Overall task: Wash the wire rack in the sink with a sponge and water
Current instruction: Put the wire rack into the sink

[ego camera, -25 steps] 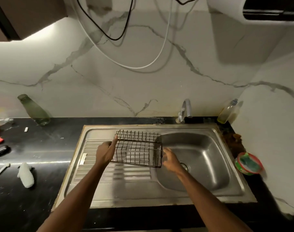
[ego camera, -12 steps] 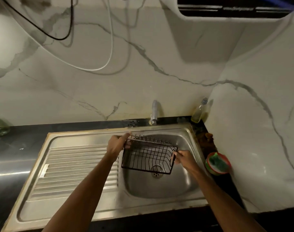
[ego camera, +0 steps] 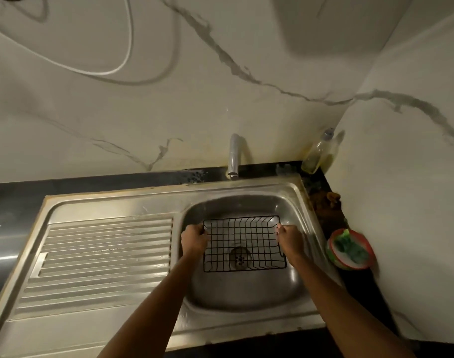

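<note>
Marble-patterned wall panels [ego camera: 220,104] rise behind and to the right of a dark counter [ego camera: 11,202], with a white cable [ego camera: 122,65] looping across the back one. Set into the counter is a steel sink [ego camera: 112,332], its ribbed draining board [ego camera: 102,257] on the left and its basin [ego camera: 246,290] on the right. A black wire rack [ego camera: 244,241] sits inside the basin, level and open side up, with the drain [ego camera: 240,257] showing through its grid. Whether it rests on the basin floor or hangs just above cannot be told. The left hand [ego camera: 193,240] grips the rack's left rim with curled fingers, and the right hand [ego camera: 289,239] grips the right rim the same way. A grey tap [ego camera: 233,157] stands at the back edge, its spout over the sink's rear rim. In the back right corner leans a clear bottle [ego camera: 319,155] of yellowish liquid. On the counter just right of the basin sits a small red-rimmed dish [ego camera: 335,262] holding a green sponge [ego camera: 350,248].
</note>
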